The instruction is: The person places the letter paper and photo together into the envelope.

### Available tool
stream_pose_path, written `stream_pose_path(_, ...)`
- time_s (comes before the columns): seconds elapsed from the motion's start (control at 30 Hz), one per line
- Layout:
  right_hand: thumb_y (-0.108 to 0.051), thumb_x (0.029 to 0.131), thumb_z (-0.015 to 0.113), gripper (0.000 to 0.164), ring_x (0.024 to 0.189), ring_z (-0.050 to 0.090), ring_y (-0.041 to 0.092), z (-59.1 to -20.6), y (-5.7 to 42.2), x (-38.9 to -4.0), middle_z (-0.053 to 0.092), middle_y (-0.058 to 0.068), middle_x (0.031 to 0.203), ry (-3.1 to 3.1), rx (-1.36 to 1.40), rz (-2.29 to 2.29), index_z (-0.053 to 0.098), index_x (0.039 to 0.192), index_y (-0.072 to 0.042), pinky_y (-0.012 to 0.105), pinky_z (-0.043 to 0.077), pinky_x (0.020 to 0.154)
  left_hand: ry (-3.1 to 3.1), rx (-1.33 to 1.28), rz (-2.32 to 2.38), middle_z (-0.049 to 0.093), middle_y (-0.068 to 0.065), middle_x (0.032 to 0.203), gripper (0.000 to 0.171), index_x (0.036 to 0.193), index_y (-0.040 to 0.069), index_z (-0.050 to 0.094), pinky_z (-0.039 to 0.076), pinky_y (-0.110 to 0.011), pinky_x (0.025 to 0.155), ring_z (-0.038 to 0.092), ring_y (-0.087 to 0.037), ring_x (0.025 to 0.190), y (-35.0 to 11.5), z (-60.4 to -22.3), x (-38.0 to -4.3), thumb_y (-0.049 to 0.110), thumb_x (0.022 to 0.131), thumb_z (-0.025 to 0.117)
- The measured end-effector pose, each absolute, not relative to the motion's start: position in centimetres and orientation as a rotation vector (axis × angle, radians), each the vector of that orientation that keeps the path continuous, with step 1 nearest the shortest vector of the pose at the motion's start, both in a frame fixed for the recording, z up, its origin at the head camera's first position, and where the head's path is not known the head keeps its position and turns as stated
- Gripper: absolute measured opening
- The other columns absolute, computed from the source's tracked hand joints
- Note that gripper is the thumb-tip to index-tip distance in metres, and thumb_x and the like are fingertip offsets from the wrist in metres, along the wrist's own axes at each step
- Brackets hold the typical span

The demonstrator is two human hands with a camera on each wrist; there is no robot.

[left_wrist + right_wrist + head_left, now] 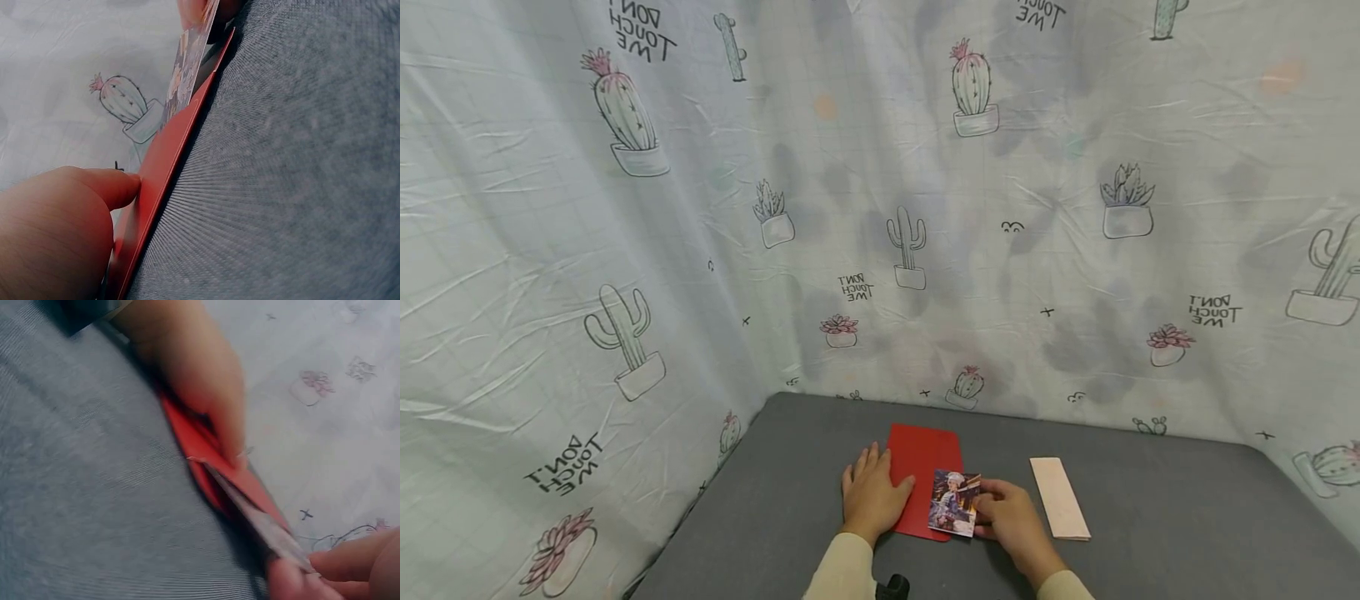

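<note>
Closest to me come two cream sleeves, the left one (842, 571) with a dark band (893, 587) at the wrist. Past that cuff, the left hand (872, 496) lies spread, fingers fairly straight, thumb out across the left part of a red envelope (917, 454), pressing it to the grey bench (760, 517). And over on the other side, the right hand (1011, 521) has a small glossy card (955, 504) pinched by its right edge, thumb against fingers! That card, printed with a figure in a white hat, tilts above the envelope's right side, near its lower corner; whether it touches the red I cannot tell. The envelope itself lies around the middle of the bench, its top end towards the far edge. To its right, beyond the right hand and well apart from it, there's a pale pink folded strip (1060, 500), lying on a slant, well in from the bench's right edge. And behind the far edge, corner to corner, hangs a whitish curtain (865, 167) covered in potted cacti and mirrored lettering.
</note>
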State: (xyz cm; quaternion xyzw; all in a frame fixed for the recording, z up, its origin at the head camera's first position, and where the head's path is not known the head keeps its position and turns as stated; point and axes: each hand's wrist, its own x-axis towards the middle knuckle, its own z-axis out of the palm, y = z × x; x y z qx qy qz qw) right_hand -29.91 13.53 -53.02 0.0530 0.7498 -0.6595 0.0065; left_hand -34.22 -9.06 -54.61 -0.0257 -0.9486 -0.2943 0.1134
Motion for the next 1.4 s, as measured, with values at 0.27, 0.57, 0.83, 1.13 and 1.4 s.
stream_pose_path(0.27,-0.003,0.106,0.068,0.044,0.080,0.075,0.026,-51.8,14.6,-29.8,0.072,0.021,0.108,2.259,0.268,-2.078,0.055,0.140,0.021,0.043,0.065,0.067,-2.772,-0.086,-0.867,0.044,-0.027,0.165,0.073,0.153,-0.003,0.059,0.016,-0.071,0.122,0.034,-0.046,0.155,-9.2,-54.5,-34.2,0.041,0.099,0.078)
stream_pose_path(0.57,-0.008,0.109,0.066,0.046,0.087,0.077,0.029,-51.4,14.7,-29.9,0.073,0.021,0.113,2.219,0.256,-2.053,0.054,0.142,0.021,0.045,0.066,0.071,-2.766,-0.088,-0.874,0.045,-0.028,0.164,0.073,0.153,-0.004,0.059,0.017,-0.071,0.122,0.035,-0.046,0.155,-9.2,-54.3,-34.0,0.041,0.099,0.079)
stream_pose_path(0.83,-0.007,0.108,0.067,0.041,0.088,0.076,0.030,-51.5,14.4,-29.8,0.073,0.019,0.112,2.211,0.234,-2.064,0.058,0.139,0.019,0.046,0.066,0.071,-2.766,-0.095,-0.886,0.044,-0.027,0.165,0.073,0.153,-0.004,0.059,0.016,-0.071,0.123,0.034,-0.046,0.155,-9.3,-54.3,-33.9,0.041,0.100,0.078)
stream_pose_path(1.13,-0.005,0.107,0.068,0.037,0.087,0.076,0.030,-52.1,14.5,-30.0,0.073,0.017,0.113,2.180,0.177,-2.066,0.064,0.138,0.014,0.045,0.066,0.071,-2.757,-0.102,-0.885,0.045,-0.028,0.164,0.072,0.152,-0.005,0.059,0.016,-0.072,0.122,0.034,-0.046,0.155,-9.2,-54.2,-34.0,0.040,0.099,0.079)
stream_pose_path(1.4,-0.011,0.108,0.069,0.040,0.092,0.076,0.028,-52.3,14.8,-30.0,0.076,0.017,0.112,2.111,0.127,-2.081,0.064,0.136,0.018,0.044,0.066,0.076,-2.771,-0.100,-0.892,0.043,-0.027,0.165,0.072,0.154,-0.004,0.058,0.015,-0.071,0.123,0.033,-0.046,0.156,-9.1,-54.1,-34.0,0.041,0.100,0.077)
